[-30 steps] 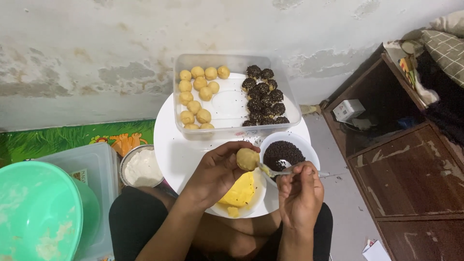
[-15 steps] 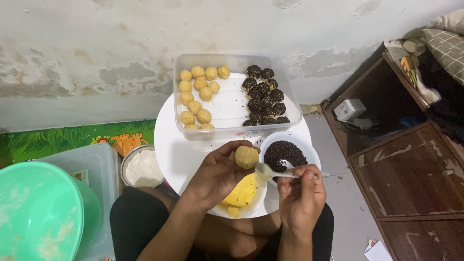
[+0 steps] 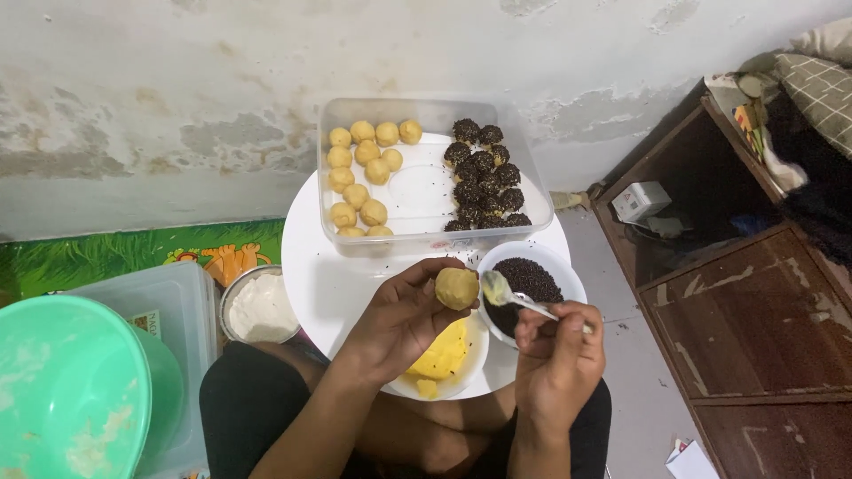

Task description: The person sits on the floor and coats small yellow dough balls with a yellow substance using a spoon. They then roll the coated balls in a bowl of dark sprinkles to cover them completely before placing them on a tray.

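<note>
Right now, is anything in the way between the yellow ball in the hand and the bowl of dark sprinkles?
Only the spoon. The left hand holds the dough ball just beside the sprinkle bowl, and the right hand holds the spoon with its tip right next to the ball, over the bowl's near edge. Nothing else sits between them.

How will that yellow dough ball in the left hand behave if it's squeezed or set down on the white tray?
The dough ball looks soft, so the left hand pinching harder would probably dent it. It is round, so it may roll on the flat white tray. Its matte surface suggests it is tacky, not slippery.
</note>
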